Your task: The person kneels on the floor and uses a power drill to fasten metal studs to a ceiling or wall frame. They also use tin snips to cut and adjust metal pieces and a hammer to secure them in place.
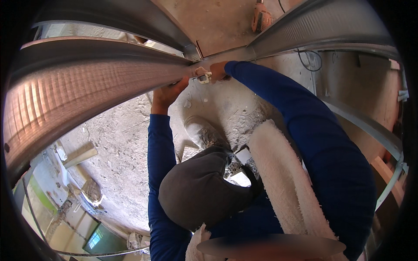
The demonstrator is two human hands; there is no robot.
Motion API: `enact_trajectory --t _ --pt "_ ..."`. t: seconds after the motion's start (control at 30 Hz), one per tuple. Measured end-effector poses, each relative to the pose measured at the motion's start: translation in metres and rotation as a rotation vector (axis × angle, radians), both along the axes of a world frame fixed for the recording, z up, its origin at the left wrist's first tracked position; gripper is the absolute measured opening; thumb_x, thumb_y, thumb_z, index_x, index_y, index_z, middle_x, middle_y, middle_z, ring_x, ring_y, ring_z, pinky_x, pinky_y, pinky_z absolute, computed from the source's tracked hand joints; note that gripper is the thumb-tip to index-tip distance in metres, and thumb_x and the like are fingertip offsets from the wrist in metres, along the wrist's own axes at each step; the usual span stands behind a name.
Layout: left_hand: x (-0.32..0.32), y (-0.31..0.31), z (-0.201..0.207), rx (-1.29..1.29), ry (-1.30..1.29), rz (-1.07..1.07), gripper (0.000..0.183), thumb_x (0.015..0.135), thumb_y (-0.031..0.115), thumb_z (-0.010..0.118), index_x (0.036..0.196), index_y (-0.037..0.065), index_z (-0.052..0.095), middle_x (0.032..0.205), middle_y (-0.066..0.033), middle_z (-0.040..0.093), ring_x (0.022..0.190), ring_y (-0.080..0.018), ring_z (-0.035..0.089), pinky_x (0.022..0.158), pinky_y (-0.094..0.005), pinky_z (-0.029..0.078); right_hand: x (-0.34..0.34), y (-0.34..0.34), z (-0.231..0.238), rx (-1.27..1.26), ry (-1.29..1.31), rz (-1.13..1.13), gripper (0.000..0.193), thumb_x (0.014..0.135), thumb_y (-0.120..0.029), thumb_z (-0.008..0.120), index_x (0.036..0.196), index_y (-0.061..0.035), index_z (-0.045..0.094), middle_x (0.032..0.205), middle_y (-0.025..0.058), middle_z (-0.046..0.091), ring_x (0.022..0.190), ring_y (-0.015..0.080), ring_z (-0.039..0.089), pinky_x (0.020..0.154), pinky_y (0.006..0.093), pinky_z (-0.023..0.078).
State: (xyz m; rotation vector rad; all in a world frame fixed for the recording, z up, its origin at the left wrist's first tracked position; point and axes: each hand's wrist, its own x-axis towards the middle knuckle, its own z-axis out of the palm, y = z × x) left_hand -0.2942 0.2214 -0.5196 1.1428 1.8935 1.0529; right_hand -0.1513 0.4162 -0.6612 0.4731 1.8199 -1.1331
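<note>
- Gripping stud (96,80) edge: left hand (170,95)
- Right hand (219,71): curled, contents cannot be told
- Fitting (203,75), pale: between hands
- Drill (261,18): beyond right hand

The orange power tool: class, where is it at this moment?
In the head view, the orange power tool is at the top edge, right of centre, beyond the right hand and just left of the upper-right metal channel.

the fitting (208,76) sits between the left grip (172,92) and right grip (219,71), with a power tool (262,18) beyond, rightward.
</note>
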Motion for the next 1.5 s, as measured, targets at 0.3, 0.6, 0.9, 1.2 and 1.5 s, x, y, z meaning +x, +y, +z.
enact_trajectory --t 0.3,0.6,0.9,1.2,1.5 --pt "0.007 0.001 0.003 0.127 0.046 0.076 0.025 0.081 0.019 0.083 0.097 0.002 0.074 0.09 -0.0101 0.074 0.081 -0.0207 0.07 0.073 -0.0353 0.057 0.005 -0.003 0.005 -0.014 0.007 -0.176 0.038 0.085 -0.034 0.076 0.081 0.0019 0.066 0.077 0.0126 0.067 0.055 0.021 0.062 0.047 0.0398 0.05" --pt "0.006 0.006 0.005 0.158 0.064 0.088 0.028 0.08 0.02 0.084 0.097 0.0 0.074 0.09 -0.0117 0.074 0.08 -0.0219 0.07 0.071 -0.0363 0.057 0.017 0.02 0.019 0.129 0.149 0.074 0.033 0.089 -0.031 0.071 0.107 -0.0031 0.069 0.082 0.0096 0.068 0.067 0.0213 0.066 0.058 0.0371 0.059" --pt "0.006 0.006 0.008 0.096 0.062 0.075 0.032 0.079 0.019 0.085 0.101 0.0 0.073 0.095 -0.0118 0.074 0.082 -0.0215 0.07 0.073 -0.0361 0.057 0.041 0.033 0.032 -0.065 0.051 -0.459 0.041 0.096 -0.04 0.063 0.094 0.0007 0.069 0.085 0.0112 0.069 0.061 0.02 0.066 0.053 0.0307 0.054" --pt "0.0 0.006 0.014 0.097 0.159 -0.041 0.038 0.078 0.017 0.086 0.108 0.0 0.072 0.102 -0.0124 0.074 0.092 -0.0224 0.07 0.081 -0.0369 0.057 0.216 -0.048 0.024 -0.027 0.218 -1.052 0.033 0.096 -0.031 0.065 0.095 0.0021 0.063 0.079 0.0079 0.067 0.057 0.0151 0.061 0.052 0.031 0.05" --pt "0.008 0.007 0.013 0.128 0.022 0.088 0.034 0.077 0.013 0.085 0.105 -0.001 0.072 0.099 -0.0133 0.073 0.088 -0.0237 0.07 0.08 -0.036 0.057 0.163 -0.013 0.018 0.308 0.658 -0.821 0.039 0.09 -0.036 0.066 0.097 0.0023 0.069 0.081 0.0178 0.07 0.072 0.029 0.068 0.066 0.0421 0.052"
